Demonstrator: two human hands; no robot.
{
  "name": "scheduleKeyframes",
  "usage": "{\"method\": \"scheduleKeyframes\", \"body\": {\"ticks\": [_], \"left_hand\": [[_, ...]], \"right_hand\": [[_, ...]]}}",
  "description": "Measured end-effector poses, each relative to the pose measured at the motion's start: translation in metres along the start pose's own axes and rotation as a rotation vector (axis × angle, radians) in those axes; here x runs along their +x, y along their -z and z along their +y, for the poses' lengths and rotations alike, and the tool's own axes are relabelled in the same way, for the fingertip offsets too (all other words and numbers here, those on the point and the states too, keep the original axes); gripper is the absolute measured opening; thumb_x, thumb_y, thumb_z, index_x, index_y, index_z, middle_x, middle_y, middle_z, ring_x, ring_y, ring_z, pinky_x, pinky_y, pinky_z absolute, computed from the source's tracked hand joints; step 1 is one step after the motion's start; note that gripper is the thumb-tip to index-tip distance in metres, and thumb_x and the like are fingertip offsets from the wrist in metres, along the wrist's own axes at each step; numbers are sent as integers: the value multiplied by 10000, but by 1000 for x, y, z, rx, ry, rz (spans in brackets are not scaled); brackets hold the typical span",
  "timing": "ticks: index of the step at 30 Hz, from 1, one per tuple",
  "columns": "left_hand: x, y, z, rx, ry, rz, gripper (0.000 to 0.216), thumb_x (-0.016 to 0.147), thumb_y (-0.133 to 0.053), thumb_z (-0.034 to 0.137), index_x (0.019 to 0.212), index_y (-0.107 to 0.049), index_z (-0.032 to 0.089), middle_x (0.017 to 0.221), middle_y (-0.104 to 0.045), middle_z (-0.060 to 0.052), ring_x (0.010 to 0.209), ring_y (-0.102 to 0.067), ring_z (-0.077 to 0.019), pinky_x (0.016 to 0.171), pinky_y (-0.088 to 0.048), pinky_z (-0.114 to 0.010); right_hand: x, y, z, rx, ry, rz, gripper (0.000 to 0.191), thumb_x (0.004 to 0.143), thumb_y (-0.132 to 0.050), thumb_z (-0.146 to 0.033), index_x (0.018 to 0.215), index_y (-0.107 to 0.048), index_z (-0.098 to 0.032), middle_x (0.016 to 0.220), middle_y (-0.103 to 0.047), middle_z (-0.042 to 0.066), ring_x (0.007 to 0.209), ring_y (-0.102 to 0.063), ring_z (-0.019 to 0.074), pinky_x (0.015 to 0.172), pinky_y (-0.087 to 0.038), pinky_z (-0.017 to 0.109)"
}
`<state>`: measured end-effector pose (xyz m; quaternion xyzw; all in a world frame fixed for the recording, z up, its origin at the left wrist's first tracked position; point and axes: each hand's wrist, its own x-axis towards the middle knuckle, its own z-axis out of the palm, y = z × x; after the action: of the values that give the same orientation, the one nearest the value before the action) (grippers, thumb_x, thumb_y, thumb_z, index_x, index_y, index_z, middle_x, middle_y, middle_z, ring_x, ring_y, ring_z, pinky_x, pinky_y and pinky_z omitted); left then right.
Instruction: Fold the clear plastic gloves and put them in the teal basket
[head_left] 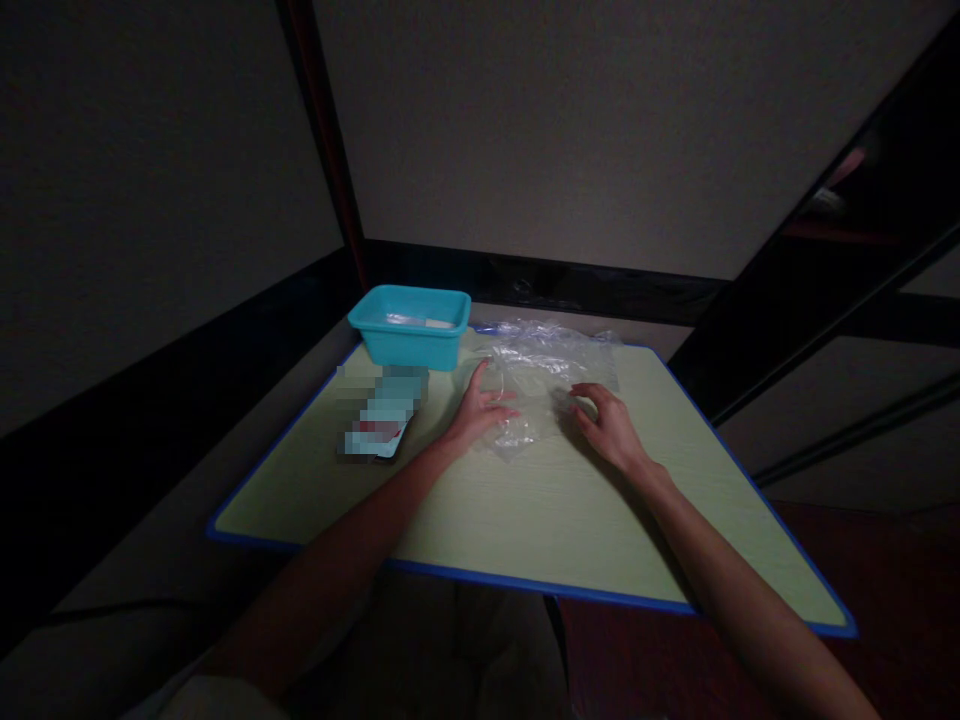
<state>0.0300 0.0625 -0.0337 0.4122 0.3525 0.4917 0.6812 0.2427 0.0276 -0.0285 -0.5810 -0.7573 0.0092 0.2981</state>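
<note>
A clear, crinkled plastic bag (544, 355) lies spread on the table, its near part between my two hands. My left hand (480, 410) is at the bag's left side, fingers stretched out and apart, touching the film. On the other side, my right hand (607, 425) has its thumb and fingers curved together on a fold of the bag's right edge. How firmly it grips the thin film is hard to see.
A turquoise plastic basin (416, 345) with something pale inside stands at the table's back left corner. Nearer me lies a phone-like flat object (386, 415), blurred by pixelation. The pale table (525, 530) has a blue rim; walls rise behind and left.
</note>
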Motion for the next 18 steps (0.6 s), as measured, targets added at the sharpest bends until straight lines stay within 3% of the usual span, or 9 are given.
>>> {"method": "scheduleKeyframes", "body": {"ticks": [10,18], "left_hand": [[-9,17,9,39,19,-182,921,511,-741,5,1314,-373,264,802,-694,-61,615,-684,-194,566,-517,-259],[-11,28,14,60,75,-253,1175,546,-791,95,1431,-30,232,866,-702,-94,604,-685,-192,564,-528,-260]], "right_hand": [[-1,14,4,-53,103,-189,318,870,-419,-291,1083,-608,-149,1130,-640,140,1025,-603,272,887,-471,403],[-3,21,2,-134,234,-360,372,923,-344,-263,1212,-548,-148,1251,-572,119,1170,-517,235,972,-434,411]]}}
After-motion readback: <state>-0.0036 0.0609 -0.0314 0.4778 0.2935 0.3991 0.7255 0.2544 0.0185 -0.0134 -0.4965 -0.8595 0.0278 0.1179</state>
